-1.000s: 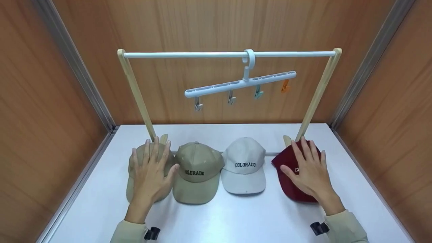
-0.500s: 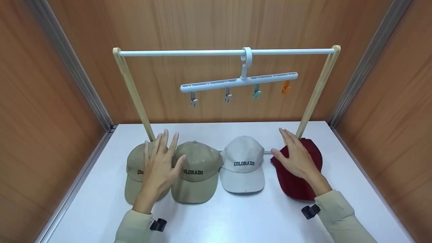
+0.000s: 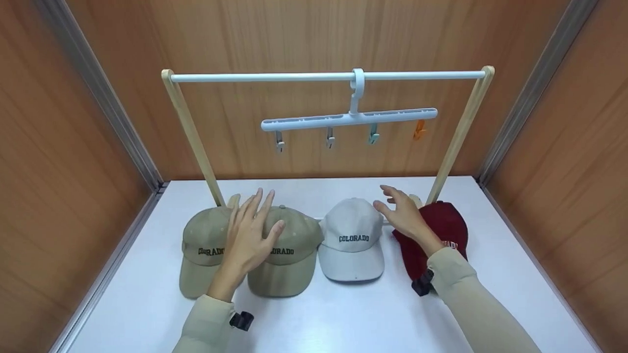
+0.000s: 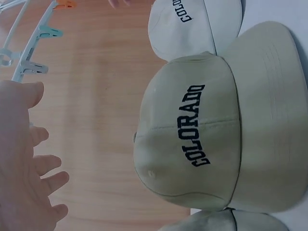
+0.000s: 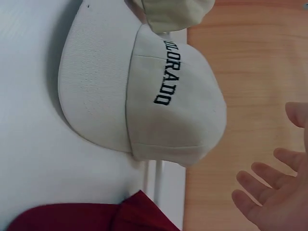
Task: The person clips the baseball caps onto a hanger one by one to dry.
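Observation:
Caps stand in a row on the white table: an olive cap (image 3: pixel 200 279) at far left, a second olive cap (image 3: pixel 283 279), a pale grey cap (image 3: pixel 352 264), and a dark red cap (image 3: pixel 449 220) at right. My left hand (image 3: pixel 248 240), fingers spread, is above and in front of the two olive caps, apart from them in the left wrist view. My right hand (image 3: pixel 405 213) hovers between the grey and red caps with loosely bent fingers and nothing in it. Above hangs a light blue clip hanger (image 3: pixel 348 119) with grey, teal and orange clips.
A rack with a white rod (image 3: pixel 265 77) and wooden legs (image 3: pixel 194 135) stands behind the caps; the hanger hooks over its rod. Wood-grain panels (image 3: pixel 314 29) enclose the back and both sides of the white table (image 3: pixel 314 323).
Both hands have moved inward, the left one to the right off the far-left olive cap, the right one to the left off the red cap. The hanger has swung a little toward level.

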Tool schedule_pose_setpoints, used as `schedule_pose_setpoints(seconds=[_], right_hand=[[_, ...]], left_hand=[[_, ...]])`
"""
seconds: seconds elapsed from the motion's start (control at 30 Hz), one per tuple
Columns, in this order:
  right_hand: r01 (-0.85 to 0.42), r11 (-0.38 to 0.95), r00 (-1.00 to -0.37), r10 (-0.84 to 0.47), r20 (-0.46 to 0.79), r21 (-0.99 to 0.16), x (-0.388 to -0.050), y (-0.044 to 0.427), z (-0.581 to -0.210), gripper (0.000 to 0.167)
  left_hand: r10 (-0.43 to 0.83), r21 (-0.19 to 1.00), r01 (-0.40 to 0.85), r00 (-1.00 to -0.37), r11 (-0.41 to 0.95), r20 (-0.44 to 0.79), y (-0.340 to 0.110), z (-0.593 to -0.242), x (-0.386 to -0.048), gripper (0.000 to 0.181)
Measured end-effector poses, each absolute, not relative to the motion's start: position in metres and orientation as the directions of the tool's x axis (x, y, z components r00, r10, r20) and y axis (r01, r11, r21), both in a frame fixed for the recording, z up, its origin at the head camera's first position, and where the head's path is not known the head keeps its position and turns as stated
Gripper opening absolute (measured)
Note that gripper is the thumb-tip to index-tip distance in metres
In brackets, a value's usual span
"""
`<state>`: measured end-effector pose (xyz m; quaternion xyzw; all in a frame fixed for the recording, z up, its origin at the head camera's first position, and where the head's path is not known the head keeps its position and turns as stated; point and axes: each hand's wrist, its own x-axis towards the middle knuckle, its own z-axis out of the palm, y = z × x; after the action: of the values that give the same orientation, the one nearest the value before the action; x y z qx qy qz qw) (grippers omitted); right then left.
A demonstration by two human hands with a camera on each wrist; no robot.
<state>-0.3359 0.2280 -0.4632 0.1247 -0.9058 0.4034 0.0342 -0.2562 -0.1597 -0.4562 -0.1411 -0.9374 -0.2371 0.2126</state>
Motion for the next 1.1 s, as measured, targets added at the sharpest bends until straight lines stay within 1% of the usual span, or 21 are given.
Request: schedule_pose_setpoints(seconds=[0.13, 0.33, 0.53, 0.77, 1.1], right_hand=[[-0.203, 0.624, -0.975, -0.199, 0.098, -0.755, -0.344, 0.221, -0.472, 0.067], [-0.159, 0.617, -0.982, -0.181, 0.058, -0.771, -0.35, 0.211, -0.484, 0.064], [-0.114, 0.597, -0.982, -0.188, -0.001, -0.794, -0.356, 0.202, -0.495, 0.064], [-0.086, 0.611, -0.984, -0.175, -0.029, -0.787, -0.359, 0.199, -0.505, 0.06], [-0.055, 0.566, -0.992, -0.127, -0.02, -0.822, -0.358, 0.203, -0.502, 0.048]], left_hand=[[0.161, 0.432, 0.382, -0.87, 0.817, 0.465, -0.153, -0.457, -0.258, 0.07], [0.158, 0.487, 0.397, -0.874, 0.778, 0.46, -0.145, -0.46, -0.262, 0.068], [0.153, 0.517, 0.401, -0.877, 0.757, 0.456, -0.137, -0.463, -0.265, 0.066], [0.172, 0.563, 0.412, -0.886, 0.717, 0.43, -0.126, -0.467, -0.268, 0.063], [0.195, 0.599, 0.444, -0.879, 0.666, 0.434, -0.12, -0.472, -0.272, 0.059]])
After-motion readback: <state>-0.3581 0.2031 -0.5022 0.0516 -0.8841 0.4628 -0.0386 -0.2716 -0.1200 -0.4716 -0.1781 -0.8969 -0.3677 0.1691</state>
